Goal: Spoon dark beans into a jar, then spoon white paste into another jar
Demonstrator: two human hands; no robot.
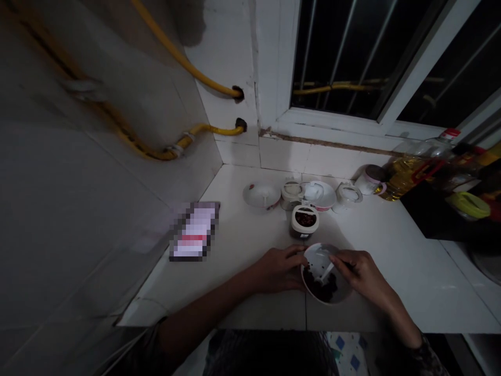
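A small white bowl (316, 255) with dark red-brown flakes in it sits near the front edge of the white counter (410, 282). My left hand (279, 269) rests against the bowl's left rim, fingers curled on it. My right hand (362, 274) pinches a small white spoon (326, 272) whose tip dips into the flakes. Just behind the bowl stands an open jar (304, 221) holding the same dark flakes.
Behind the jar are a white lid-like dish (261, 195), several small white seasoning pots (319, 194) and a cup (371, 180). Oil bottles (415, 169) stand at the back right by a dark hob (442, 214). A phone (194, 231) lies at left. Yellow hoses (156, 151) run along the wall.
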